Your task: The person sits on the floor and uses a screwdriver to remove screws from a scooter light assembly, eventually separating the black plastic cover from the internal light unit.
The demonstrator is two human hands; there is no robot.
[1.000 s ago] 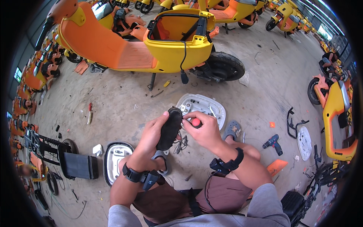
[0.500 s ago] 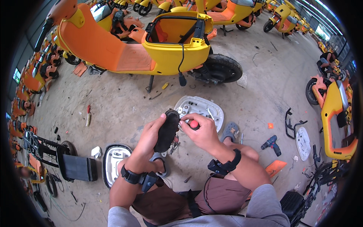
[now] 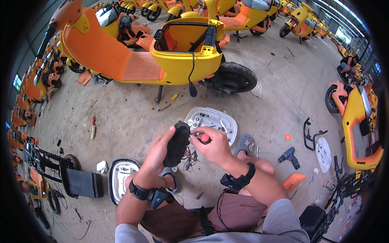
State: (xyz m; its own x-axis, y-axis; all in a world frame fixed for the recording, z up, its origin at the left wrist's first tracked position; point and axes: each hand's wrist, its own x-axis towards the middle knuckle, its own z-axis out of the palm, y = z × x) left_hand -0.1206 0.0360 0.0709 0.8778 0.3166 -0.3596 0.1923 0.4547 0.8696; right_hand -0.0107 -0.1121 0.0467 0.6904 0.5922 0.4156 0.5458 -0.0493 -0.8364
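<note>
My left hand [image 3: 154, 153] is closed round a long, rounded black part [image 3: 177, 145], thumb along its upper edge, and holds it tilted upright over the floor. My right hand [image 3: 215, 146] is closed on a screwdriver [image 3: 205, 138], whose red and black handle end shows at the palm. Its fingertips meet the right side of the black part; the screwdriver's shaft and tip are hidden there. Thin dark wires [image 3: 190, 160] show below the hands. Just beyond them lies a white tray-like cover [image 3: 233, 126] with screws, small metal parts and a wrench in it.
A yellow and orange scooter [image 3: 178, 73] stands ahead, its seat compartment uncovered. A cordless drill [image 3: 289, 157], a black bracket [image 3: 310, 135] and an orange panel [image 3: 295, 181] lie to the right. On the left are another white cover [image 3: 115, 184] and a red-handled tool [image 3: 93, 126].
The view has shifted slightly. Both hands keep their grip on the black part and the screwdriver, staying close together. More of the wires below now shows.
</note>
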